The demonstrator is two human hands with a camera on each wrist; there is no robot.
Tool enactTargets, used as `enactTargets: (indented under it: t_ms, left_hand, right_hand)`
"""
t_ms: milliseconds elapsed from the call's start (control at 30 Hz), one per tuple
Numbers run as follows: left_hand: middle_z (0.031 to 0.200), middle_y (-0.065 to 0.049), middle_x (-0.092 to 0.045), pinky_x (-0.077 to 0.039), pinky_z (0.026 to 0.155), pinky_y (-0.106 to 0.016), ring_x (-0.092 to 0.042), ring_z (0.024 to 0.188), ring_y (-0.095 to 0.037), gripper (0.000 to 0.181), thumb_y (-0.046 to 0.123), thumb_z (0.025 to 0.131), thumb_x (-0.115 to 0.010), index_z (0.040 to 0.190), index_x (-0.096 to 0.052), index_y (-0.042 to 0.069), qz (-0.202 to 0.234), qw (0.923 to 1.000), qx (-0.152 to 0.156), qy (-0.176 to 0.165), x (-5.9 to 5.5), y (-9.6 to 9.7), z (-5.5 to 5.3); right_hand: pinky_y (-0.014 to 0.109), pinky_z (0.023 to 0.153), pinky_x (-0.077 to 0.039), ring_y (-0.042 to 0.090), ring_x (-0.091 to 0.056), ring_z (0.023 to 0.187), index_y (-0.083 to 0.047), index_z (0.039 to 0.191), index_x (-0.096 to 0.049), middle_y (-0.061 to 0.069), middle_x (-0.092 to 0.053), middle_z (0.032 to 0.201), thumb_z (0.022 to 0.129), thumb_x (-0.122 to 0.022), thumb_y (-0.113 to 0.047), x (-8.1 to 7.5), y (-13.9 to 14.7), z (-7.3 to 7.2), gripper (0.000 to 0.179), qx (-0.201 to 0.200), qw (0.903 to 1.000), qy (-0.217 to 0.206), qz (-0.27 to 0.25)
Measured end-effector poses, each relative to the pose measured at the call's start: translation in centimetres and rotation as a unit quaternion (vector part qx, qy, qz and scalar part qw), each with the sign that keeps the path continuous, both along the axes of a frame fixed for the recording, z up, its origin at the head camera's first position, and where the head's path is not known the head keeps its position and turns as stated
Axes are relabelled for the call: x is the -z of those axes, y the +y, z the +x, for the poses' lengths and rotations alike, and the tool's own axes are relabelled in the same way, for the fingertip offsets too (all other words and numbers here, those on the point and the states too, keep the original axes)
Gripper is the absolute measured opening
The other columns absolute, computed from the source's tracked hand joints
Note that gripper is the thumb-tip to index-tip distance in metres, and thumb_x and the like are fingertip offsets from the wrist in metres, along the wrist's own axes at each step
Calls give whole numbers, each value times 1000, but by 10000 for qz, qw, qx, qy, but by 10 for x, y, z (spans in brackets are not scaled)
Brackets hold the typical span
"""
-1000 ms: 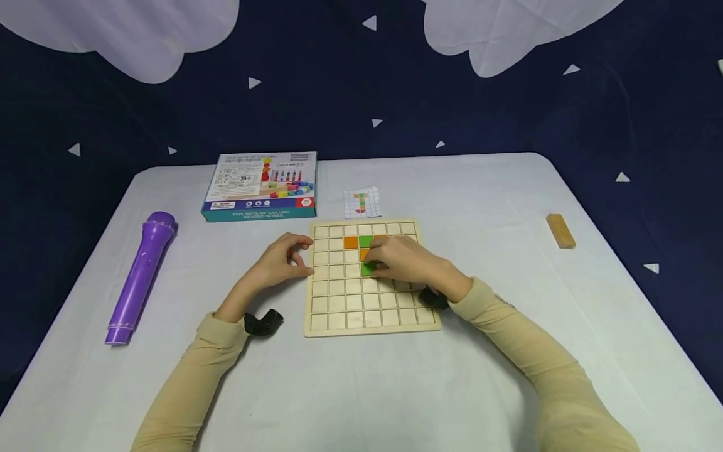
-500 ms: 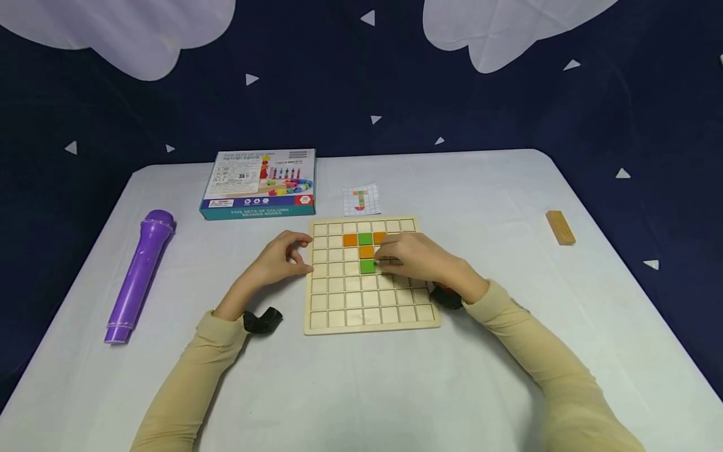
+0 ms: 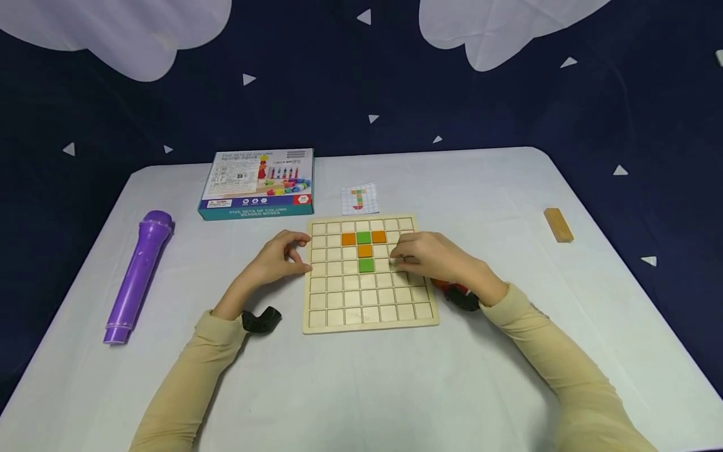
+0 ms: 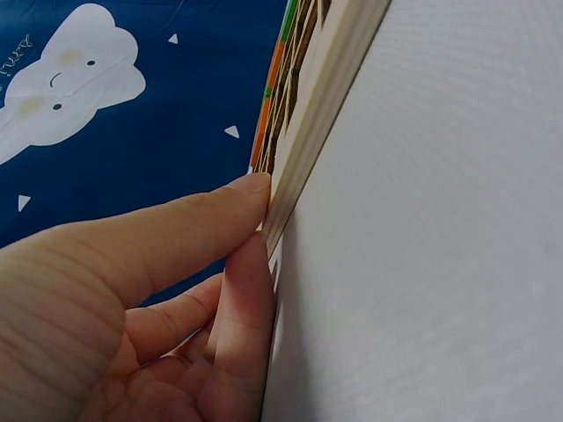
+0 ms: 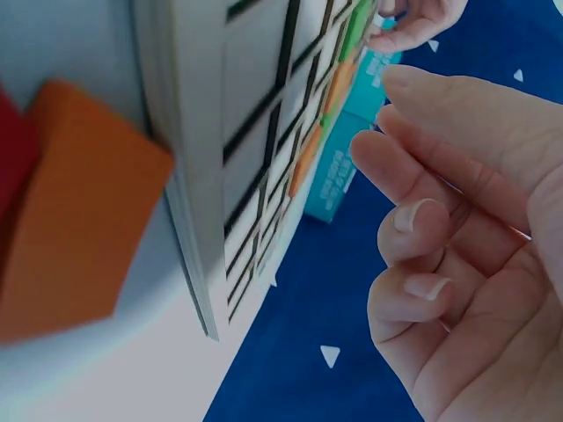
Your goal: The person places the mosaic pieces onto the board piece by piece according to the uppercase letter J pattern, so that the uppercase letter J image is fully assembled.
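A wooden grid board (image 3: 371, 317) lies on the white table. On it, orange and green square tiles (image 3: 366, 265) form a T shape. My left hand (image 3: 277, 258) rests at the board's left edge, thumb and a finger touching the rim apart from each other; the left wrist view shows the thumb (image 4: 193, 224) against it. Over the board's right side hovers my right hand (image 3: 432, 256), fingers loosely bent and holding nothing, as the right wrist view shows. Beside the board's right edge, partly under that wrist, are an orange block (image 5: 88, 211) and a red piece (image 5: 13, 149).
A small pattern card (image 3: 359, 198) lies behind the board. At the back left is a boxed bead set (image 3: 257, 184). A purple tube shaped like a microphone (image 3: 138, 279) lies on the left, and a wooden block (image 3: 558, 225) on the right.
My right hand has let go of the lower green tile and drawn back to the right, uncovering the tiles. The left hand has stayed at the board's edge.
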State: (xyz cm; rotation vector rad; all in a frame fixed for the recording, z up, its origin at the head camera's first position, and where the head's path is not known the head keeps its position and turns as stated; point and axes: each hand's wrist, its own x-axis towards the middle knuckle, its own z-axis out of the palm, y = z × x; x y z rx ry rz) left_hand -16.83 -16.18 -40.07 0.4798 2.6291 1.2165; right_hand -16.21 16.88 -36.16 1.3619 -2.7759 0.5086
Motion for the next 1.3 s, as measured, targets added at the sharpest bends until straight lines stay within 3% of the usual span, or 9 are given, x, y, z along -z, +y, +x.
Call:
enactTargets:
  t_ms: [567,733,1300]
  left_hand:
    - [113,-17,-51,-40,68,-21,-56,73,-12,57,9,75,-75,126,-52,-2,11,9999,-46,-109,0,2,2]
    - [113,-16,-52,-39,69,-21,-56,73,-12,57,9,75,-75,126,-52,-2,-12,9999,-71,-80,0,2,1]
    - [113,-17,-52,-39,69,-21,-56,73,-11,57,9,75,-75,126,-51,-2,-79,9999,-61,-39,-1,2,1]
  right_hand:
    - [27,70,-49,9,-60,78,-10,97,-73,-1,-69,94,81,-71,-13,-3,39,12,16,686,9968,-403,13]
    - [30,74,-51,11,-64,84,-10,98,-73,-1,-70,96,80,-73,-14,-5,47,13,18,668,9968,-437,-3]
    - [27,75,-51,5,-63,82,-15,92,-73,-7,-70,91,77,-74,-11,5,68,14,16,371,9978,-538,58]
